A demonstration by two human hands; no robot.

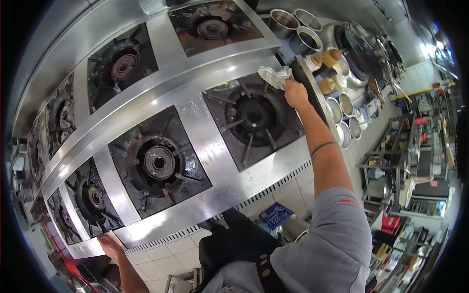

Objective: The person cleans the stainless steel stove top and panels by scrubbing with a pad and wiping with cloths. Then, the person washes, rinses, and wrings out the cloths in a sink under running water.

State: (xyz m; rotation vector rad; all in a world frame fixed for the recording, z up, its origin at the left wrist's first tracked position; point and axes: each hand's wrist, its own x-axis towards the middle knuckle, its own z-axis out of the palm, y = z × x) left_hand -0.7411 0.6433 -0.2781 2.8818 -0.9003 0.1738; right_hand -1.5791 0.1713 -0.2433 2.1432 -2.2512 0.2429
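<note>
A crumpled white cloth is gripped in my right hand, at the back right corner of the stove. It lies close to the rear edge of the right front burner, whose black pan supports stay in place. My left hand is at the stove's front edge, near a smaller burner on the left. Its fingers are curled, with a pale flat piece beside them; what they grip is partly hidden. Between my hands sits another front burner with a worn, stained plate.
A raised rear row holds more burners. To the right stand metal pots, containers with yellowish contents and a large dark wok. Shelving lines the far right. Below the front edge lies a blue packet.
</note>
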